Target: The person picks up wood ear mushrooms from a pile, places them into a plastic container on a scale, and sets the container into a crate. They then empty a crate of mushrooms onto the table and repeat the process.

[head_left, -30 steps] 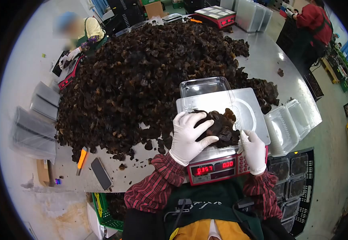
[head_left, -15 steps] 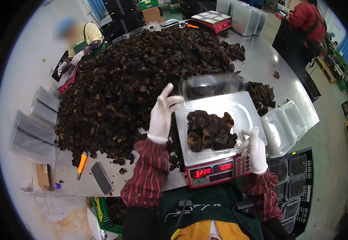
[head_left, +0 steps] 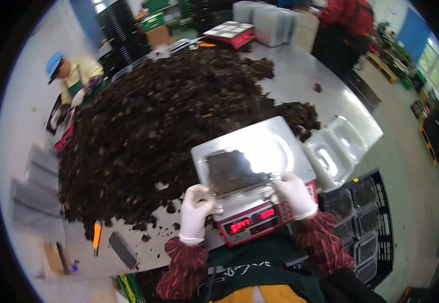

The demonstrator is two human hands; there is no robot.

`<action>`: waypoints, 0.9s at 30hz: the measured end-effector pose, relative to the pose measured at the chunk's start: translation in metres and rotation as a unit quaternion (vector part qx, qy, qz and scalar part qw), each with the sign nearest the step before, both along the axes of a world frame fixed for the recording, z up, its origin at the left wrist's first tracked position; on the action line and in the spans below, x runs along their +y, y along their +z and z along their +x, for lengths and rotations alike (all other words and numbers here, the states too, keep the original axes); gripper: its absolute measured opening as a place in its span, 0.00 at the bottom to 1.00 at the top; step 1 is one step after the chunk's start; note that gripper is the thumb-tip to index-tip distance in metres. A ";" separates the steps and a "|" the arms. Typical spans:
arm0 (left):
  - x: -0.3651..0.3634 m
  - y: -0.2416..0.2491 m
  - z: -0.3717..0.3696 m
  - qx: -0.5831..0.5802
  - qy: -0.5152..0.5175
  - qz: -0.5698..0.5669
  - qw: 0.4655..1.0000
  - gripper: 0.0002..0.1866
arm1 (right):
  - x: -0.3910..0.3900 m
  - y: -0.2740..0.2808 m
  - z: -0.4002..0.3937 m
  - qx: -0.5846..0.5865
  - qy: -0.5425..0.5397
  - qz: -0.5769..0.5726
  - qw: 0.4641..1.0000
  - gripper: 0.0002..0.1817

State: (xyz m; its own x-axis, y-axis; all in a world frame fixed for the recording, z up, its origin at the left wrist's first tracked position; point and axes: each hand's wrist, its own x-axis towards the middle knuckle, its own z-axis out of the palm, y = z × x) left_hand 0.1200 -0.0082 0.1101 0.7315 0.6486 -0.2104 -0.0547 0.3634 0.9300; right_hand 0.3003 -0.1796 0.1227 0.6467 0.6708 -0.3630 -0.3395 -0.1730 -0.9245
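A clear plastic box (head_left: 234, 171) of dark brown fungus, its lid down over it, sits on the steel pan of the red scale (head_left: 247, 224). My left hand (head_left: 197, 209), in a white glove, is at the box's near left corner with its fingers curled and pressed together. At the near right corner, my gloved right hand (head_left: 293, 194) has its fingertips closed on the box's edge. Beyond the scale spreads a large heap of dark fungus (head_left: 154, 111). The scale's red digits are blurred.
Empty clear boxes (head_left: 328, 159) lie right of the scale, above a black crate (head_left: 381, 222) of filled boxes. An orange knife (head_left: 97, 235) and a dark flat object (head_left: 123, 250) lie front left. Co-workers stand at far left and far right.
The lid has come down over the box. My left hand has moved down from the air to the box's near left corner. The whole view has shifted and turned.
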 end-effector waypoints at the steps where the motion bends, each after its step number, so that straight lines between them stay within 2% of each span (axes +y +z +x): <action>1: -0.003 0.002 0.003 -0.010 0.012 -0.011 1.000 0.17 | 0.001 -0.003 -0.001 0.018 -0.009 0.026 0.999 0.11; 4: -0.002 -0.001 0.005 -0.023 0.009 0.010 1.000 0.12 | 0.002 -0.011 -0.001 0.049 -0.045 0.086 0.994 0.10; 5: -0.003 0.000 0.005 -0.041 0.016 -0.024 0.999 0.12 | 0.003 -0.012 -0.004 0.042 -0.066 0.092 0.993 0.09; 7: -0.001 -0.006 0.004 -0.051 0.020 -0.003 0.998 0.13 | 0.005 -0.021 -0.007 0.058 -0.103 0.129 0.985 0.05; 13: -0.008 -0.010 0.004 -0.037 0.046 0.072 0.996 0.16 | -0.011 -0.011 -0.021 0.034 -0.117 0.159 0.980 0.03; 15: -0.019 -0.015 0.008 -0.041 0.027 0.071 0.996 0.16 | -0.026 -0.008 -0.024 0.014 -0.134 0.176 0.975 0.04; 16: -0.028 -0.015 0.012 -0.059 -0.016 0.061 0.996 0.15 | -0.039 -0.006 -0.021 0.008 -0.142 0.177 0.974 0.04; 18: -0.042 -0.016 0.017 -0.116 -0.126 0.054 0.984 0.18 | -0.078 0.003 -0.015 -0.012 -0.187 0.185 0.965 0.03; 19: -0.049 -0.014 0.016 -0.121 -0.158 0.044 0.979 0.28 | -0.103 0.017 -0.011 0.009 -0.208 0.175 0.962 0.04; 21: -0.055 0.000 0.017 -0.139 -0.195 0.037 0.970 0.34 | -0.159 0.011 -0.001 0.001 -0.277 0.167 0.946 0.03; 23: -0.044 -0.003 0.010 -0.116 -0.185 0.069 0.973 0.32 | -0.227 -0.008 0.005 0.013 -0.295 0.205 0.933 0.05; 25: -0.033 -0.009 -0.001 -0.094 -0.168 0.098 0.976 0.31 | -0.302 -0.051 0.006 0.035 -0.343 0.164 0.924 0.07; 26: -0.027 -0.011 -0.007 -0.077 -0.160 0.097 0.979 0.28 | -0.344 -0.074 0.003 0.034 -0.295 0.199 0.934 0.05; 27: -0.023 -0.013 -0.014 -0.057 -0.150 0.096 0.982 0.26 | -0.364 -0.082 -0.008 0.036 -0.351 0.140 0.925 0.05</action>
